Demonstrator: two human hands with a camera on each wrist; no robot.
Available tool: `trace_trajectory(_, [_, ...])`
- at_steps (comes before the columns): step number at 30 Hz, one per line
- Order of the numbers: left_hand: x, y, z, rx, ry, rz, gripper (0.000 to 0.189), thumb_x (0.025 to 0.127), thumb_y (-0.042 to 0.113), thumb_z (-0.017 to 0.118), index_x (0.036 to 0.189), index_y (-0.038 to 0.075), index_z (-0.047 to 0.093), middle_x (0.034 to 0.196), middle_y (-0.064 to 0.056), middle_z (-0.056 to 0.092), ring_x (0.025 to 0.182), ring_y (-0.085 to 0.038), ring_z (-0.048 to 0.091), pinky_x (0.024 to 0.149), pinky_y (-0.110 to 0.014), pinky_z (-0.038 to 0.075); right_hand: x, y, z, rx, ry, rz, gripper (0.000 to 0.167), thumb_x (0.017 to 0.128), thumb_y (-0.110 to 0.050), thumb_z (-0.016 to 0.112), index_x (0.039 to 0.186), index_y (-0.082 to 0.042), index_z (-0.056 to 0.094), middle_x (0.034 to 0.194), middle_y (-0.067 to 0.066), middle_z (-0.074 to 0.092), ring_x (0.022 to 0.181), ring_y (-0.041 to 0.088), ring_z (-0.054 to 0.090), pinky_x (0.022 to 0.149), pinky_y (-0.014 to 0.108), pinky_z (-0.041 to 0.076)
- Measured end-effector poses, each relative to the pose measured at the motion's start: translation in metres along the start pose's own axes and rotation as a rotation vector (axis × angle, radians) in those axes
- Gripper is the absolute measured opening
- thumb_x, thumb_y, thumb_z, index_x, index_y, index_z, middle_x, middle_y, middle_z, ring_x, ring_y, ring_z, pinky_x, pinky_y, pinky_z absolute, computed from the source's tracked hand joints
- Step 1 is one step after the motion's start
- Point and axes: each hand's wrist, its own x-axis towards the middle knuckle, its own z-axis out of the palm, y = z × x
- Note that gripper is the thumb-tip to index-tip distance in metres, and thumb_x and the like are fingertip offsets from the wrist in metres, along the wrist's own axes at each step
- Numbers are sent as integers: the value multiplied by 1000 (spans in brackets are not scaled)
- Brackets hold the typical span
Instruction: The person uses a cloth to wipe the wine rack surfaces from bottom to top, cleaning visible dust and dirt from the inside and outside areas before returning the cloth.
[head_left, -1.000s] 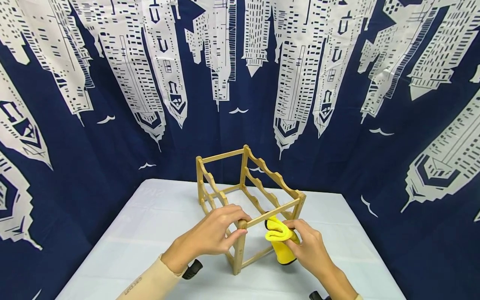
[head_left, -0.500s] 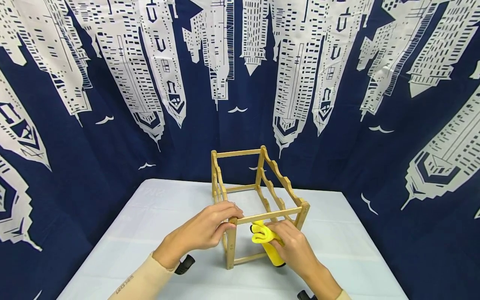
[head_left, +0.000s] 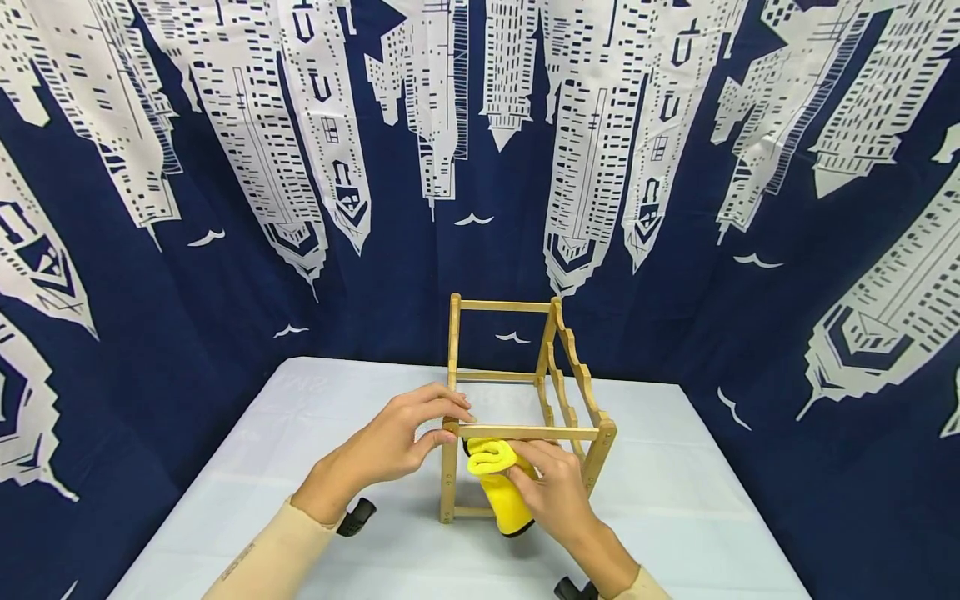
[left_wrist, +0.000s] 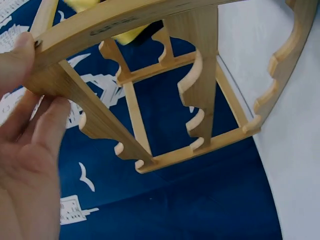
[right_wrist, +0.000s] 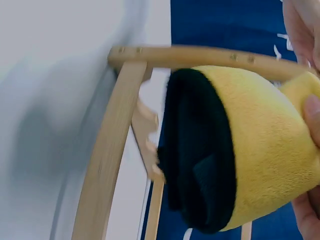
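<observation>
A wooden rack point(head_left: 502, 305) with scalloped rails stands on the table. My left hand point(head_left: 390, 437) grips its near left top corner, thumb in front and fingers over the top; in the left wrist view the thumb and fingers sit on either side of the frame. A folded yellow cloth point(head_left: 504, 500) with dark edging is pinched in my right hand point(head_left: 555, 483), just below the near top bar. In the right wrist view the cloth point(right_wrist: 265, 145) hides part of the rack behind it. Whether the cloth touches the bar is hard to tell.
The table point(head_left: 300, 425) has a pale cover. A dark blue curtain point(head_left: 405, 275) with white building prints hangs behind it. Black wrist straps point(head_left: 356, 517) show under the forearms.
The rack has turned, its far end swinging right and its near left corner moving left with my left hand. My right hand has carried the cloth leftward along the near side.
</observation>
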Motion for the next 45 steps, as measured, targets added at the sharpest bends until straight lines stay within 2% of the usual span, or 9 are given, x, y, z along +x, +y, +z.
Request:
trace_trajectory(4, [-6,-2,1,-81,98,-51,31,97,6,93,125,13,84,130,0,82,123,-24,82,107,-38,73,5,-11,18,63,57,3,43,75,15,100,113,-1,89,103,10,90,88,25,85,85,19,70])
trace_trajectory(9, [-9,0,0,-147,139,-89,30,91,5,97,118,12,88,124,-3,85,121,-29,86,101,-36,74,11,-20,37,28,-1,-114,45,78,8,103,119,-1,89,109,9,89,93,24,84,87,28,72])
trace_trajectory(15, [-8,6,-3,-148,130,-102,30,92,2,96,118,14,88,122,-4,85,123,-30,86,100,-34,74,1,-18,43,-124,-165,-234,45,73,0,109,114,-1,90,112,11,90,97,23,85,88,30,74])
trace_trajectory(20, [-7,7,-3,-145,137,-99,29,93,2,96,118,15,88,122,-3,85,123,-31,86,99,-30,73,-18,-14,48,-310,-379,-297,43,78,-15,110,115,-4,91,108,5,89,94,17,81,88,27,72])
trace_trajectory(24, [-7,6,0,-162,132,-99,28,94,2,95,118,14,88,121,-4,85,123,-32,86,98,-26,72,-30,-15,52,-325,-562,-220,45,82,-28,106,118,-6,91,109,1,89,98,15,79,91,27,71])
trace_trajectory(28, [-7,5,3,-166,130,-94,27,94,1,95,117,14,87,120,-4,84,122,-30,86,97,-24,72,-33,-16,55,-302,-648,-123,40,83,-33,103,111,-8,92,107,1,89,99,16,79,94,30,70])
trace_trajectory(33, [-5,4,2,-152,148,-88,29,93,-2,95,115,14,87,119,-3,84,120,-28,86,96,-32,74,-29,-13,52,-304,-706,-77,26,87,-35,102,98,-14,91,99,-3,88,95,13,77,92,29,69])
trace_trajectory(36, [-5,4,2,-153,148,-98,28,94,-3,95,115,13,87,120,-3,84,121,-28,86,96,-36,75,-29,-8,45,-300,-734,-36,23,88,-34,102,99,-16,91,100,-4,88,96,13,79,90,29,69])
trace_trajectory(45, [-5,4,2,-145,142,-120,28,95,1,95,117,16,87,123,-2,84,123,-27,86,98,-29,73,-38,12,7,-350,-754,56,25,85,-31,104,102,-18,92,103,-4,89,95,16,79,79,32,70])
